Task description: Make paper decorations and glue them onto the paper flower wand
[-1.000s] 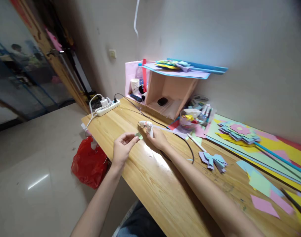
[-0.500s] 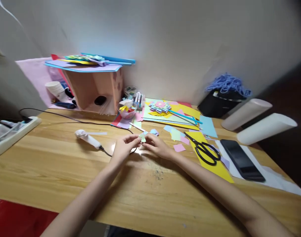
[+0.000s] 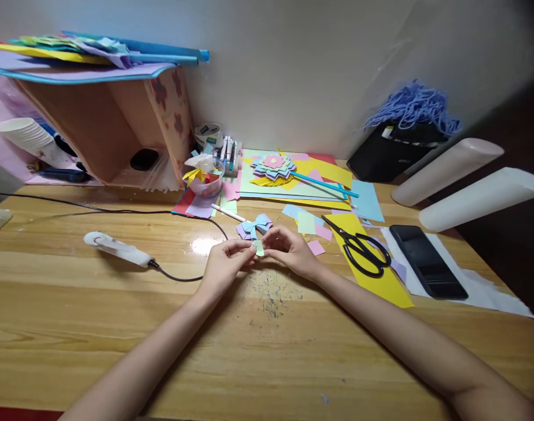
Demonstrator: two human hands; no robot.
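A small light green piece of paper [image 3: 259, 248] is pinched between my two hands. My left hand [image 3: 227, 261] grips its left side with thumb and forefinger. On its right, my right hand [image 3: 290, 250] is closed with fingertips on the paper. Just beyond my fingers lies a blue and purple paper bow [image 3: 255, 225], its lower part partly hidden by my hands. A white glue gun [image 3: 120, 250] rests to the left of my left hand. Black-handled scissors [image 3: 362, 250] lie to the right on a yellow paper strip [image 3: 392, 291].
Paper scraps [image 3: 306, 223] lie right of the bow. A layered paper flower [image 3: 274, 166] on a blue stick sits on stacked sheets behind. A phone [image 3: 427, 261], white rolls [image 3: 481, 199], a pink box [image 3: 174, 126] and a cup of scraps [image 3: 207, 182] surround the workspace. The glue gun's black cable [image 3: 179, 279] crosses the wooden table.
My view has tilted down and moved closer. The paper bow, mostly hidden before, now shows beyond my fingers. Both hands still hold the green paper.
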